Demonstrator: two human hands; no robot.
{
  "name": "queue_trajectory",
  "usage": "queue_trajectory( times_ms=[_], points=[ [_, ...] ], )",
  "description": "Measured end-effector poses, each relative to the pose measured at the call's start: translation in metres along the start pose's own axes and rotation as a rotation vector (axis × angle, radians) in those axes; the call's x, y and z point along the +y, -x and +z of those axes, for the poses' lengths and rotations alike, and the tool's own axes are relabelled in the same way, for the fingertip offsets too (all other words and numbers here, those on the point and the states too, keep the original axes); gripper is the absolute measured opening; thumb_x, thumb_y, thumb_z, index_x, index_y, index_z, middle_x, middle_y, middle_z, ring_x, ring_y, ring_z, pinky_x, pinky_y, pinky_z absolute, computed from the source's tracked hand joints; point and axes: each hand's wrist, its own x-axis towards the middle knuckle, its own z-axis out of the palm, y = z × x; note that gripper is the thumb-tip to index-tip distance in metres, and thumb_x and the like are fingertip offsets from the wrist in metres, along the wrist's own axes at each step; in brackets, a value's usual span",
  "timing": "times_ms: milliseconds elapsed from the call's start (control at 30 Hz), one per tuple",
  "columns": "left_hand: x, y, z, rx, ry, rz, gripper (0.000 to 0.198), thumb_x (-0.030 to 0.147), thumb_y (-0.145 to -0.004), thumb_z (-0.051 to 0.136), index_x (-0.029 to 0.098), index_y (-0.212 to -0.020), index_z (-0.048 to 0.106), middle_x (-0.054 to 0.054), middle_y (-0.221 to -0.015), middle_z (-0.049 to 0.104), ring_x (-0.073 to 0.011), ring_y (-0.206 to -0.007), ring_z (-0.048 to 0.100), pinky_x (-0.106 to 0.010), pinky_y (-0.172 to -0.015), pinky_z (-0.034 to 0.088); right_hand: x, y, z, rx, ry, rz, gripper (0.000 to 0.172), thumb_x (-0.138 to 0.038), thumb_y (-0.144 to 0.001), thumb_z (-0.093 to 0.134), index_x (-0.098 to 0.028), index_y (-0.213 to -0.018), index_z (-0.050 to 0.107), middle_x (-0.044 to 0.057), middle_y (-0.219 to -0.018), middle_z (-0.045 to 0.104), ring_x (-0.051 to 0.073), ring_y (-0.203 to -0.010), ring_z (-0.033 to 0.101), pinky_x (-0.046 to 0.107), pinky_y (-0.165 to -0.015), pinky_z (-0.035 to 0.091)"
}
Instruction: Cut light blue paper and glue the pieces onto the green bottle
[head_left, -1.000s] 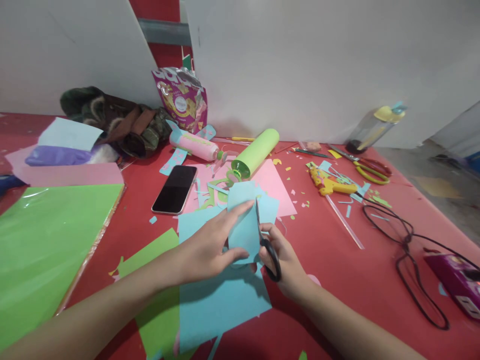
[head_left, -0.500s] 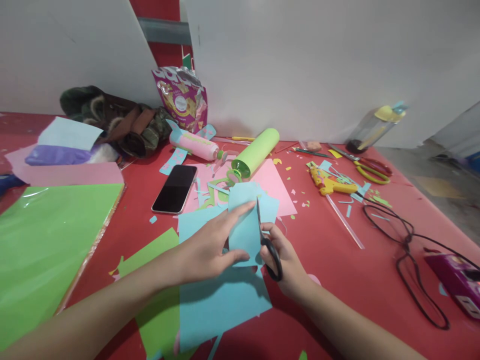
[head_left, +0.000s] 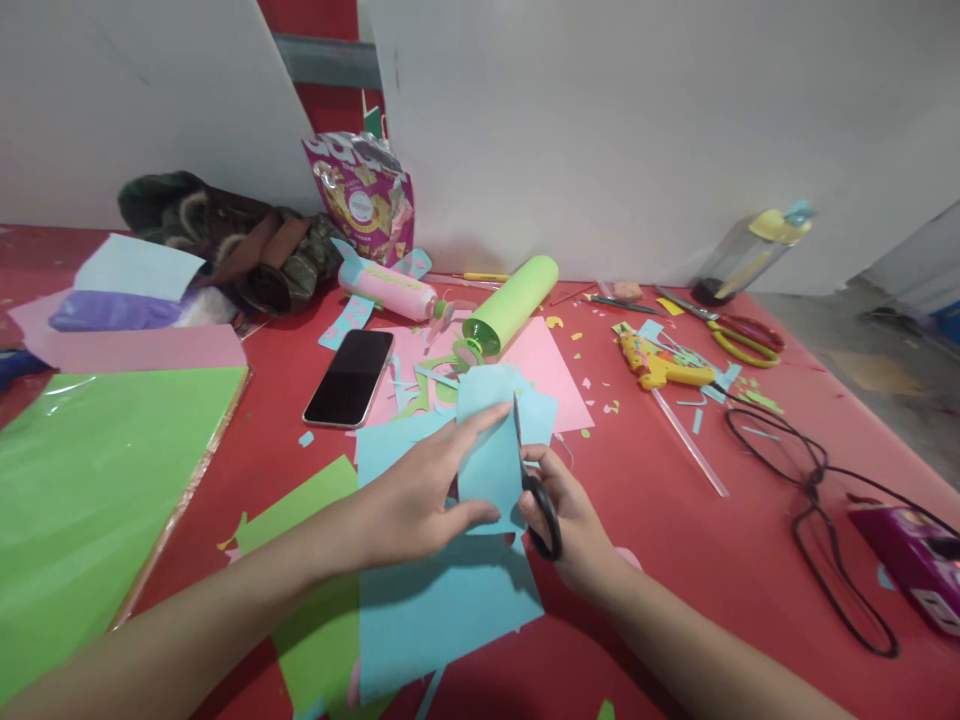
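My left hand grips a light blue piece of paper, forefinger and thumb lying across its face and the other fingers behind it. Black-handled scissors are held in my right hand, fingers in the loops. Their blades point away from me along the right edge of the held paper and look nearly closed. Below lies a larger blue sheet, partly over a green sheet. Beyond the held piece rest paper scraps on a pink sheet and a bottle wrapped in green paper.
A phone lies left of the papers, with a pink wrapped bottle behind it. At right are a yellow glue gun, its looped black cable, a purple power strip and larger scissors. Green packaged paper covers the left.
The scissors' handle has shifted very slightly within my right hand. My left hand and the paper look the same.
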Motion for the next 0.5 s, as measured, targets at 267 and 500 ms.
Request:
queue_trajectory(
  times_ms=[267, 500],
  points=[
    [0.000, 0.001, 0.002, -0.022, 0.015, -0.016, 0.066, 0.029, -0.077, 0.053, 0.023, -0.133, 0.019, -0.008, -0.136, 0.034, -0.0239, -0.113, 0.043, -0.037, -0.089, 0.041, -0.007, 0.001, 0.001, 0.029, 0.072, -0.047, 0.046, -0.058, -0.064, 0.058, -0.023, -0.089, 0.041, -0.005, -0.065, 0.048, 0.007, -0.050, 0.039, 0.020, -0.049, 0.034],
    [0.001, 0.002, 0.003, -0.037, 0.063, -0.040, 0.067, 0.029, -0.077, 0.054, 0.025, -0.133, 0.018, -0.008, -0.133, 0.036, -0.0182, -0.089, 0.054, -0.029, -0.070, 0.048, -0.011, 0.002, 0.003, 0.032, 0.091, -0.065, 0.045, -0.058, -0.062, 0.059, -0.024, -0.086, 0.041, -0.004, -0.062, 0.045, 0.009, -0.050, 0.039, 0.023, -0.051, 0.037]
  ],
)
